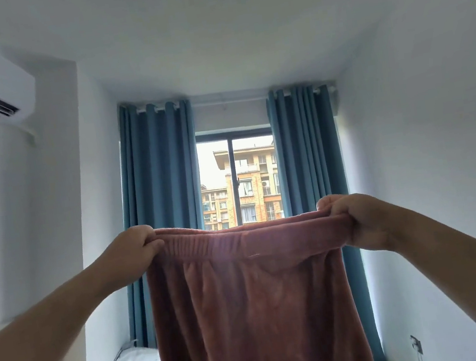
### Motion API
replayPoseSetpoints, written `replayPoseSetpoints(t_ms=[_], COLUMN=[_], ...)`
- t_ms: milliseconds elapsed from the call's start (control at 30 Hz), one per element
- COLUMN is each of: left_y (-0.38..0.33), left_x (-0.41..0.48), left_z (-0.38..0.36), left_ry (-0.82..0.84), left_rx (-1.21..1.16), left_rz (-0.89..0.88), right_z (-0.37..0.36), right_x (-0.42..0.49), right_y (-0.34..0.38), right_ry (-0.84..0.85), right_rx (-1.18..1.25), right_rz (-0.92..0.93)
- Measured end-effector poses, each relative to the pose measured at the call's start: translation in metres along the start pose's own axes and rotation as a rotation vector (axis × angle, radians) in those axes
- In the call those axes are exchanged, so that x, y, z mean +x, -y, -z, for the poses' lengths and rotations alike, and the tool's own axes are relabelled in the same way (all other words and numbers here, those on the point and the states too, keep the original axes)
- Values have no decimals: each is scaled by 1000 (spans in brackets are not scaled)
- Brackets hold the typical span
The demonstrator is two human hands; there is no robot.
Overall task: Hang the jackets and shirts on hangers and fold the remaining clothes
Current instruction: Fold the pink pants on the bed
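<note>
Item: pink fleece trousers (253,300), held aloft before the window (239,180). Left hand (136,246) and right hand (355,222) each pinch a waistband end, stretched taut. Advice: keep waistband level, legs aligned, before folding

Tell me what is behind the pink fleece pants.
Behind the pink fleece pants: blue curtains and a window, their lower parts covered. The left hand and right hand grip the waistband.

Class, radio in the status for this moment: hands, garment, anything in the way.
Left hand and right hand each grip a waistband end. Pink fleece garment held up, hanging unfolded before the window. No obstruction seen.
</note>
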State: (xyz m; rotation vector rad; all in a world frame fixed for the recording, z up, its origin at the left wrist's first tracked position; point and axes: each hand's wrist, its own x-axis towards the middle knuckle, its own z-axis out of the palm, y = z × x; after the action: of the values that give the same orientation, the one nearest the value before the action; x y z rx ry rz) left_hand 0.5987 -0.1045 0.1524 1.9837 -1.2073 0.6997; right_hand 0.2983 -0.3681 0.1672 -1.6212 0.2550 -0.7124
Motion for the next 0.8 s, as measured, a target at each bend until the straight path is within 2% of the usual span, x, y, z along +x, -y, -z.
replayPoseSetpoints(t_ms=[200,367,433,533,667,733,800], left_y=[-12,-9,-7,-6,-9,-10,-6], left_x=[9,9,6,3,0,-2,-5], left_z=[-1,-3,-2,0,7,11,14], left_ry=[-138,-112,-82,-63,-8,29,36], left_rx=[-233,-347,-376,-436,-536,-561,-655], left_rz=[77,135,146,159,169,154,173], right_z=[4,6,4,-1,-9,-9,-6], right_x=[-3,-4,-4,-4,-3,-6,-12], right_y=[15,9,5,-2,-9,-10,-10], right_ry=[236,338,267,54,-216,-273,-246], right_rx=[-261,-359,-436,-529,-949,-1001,-902], right_rz=[45,-4,29,160,391,433,409])
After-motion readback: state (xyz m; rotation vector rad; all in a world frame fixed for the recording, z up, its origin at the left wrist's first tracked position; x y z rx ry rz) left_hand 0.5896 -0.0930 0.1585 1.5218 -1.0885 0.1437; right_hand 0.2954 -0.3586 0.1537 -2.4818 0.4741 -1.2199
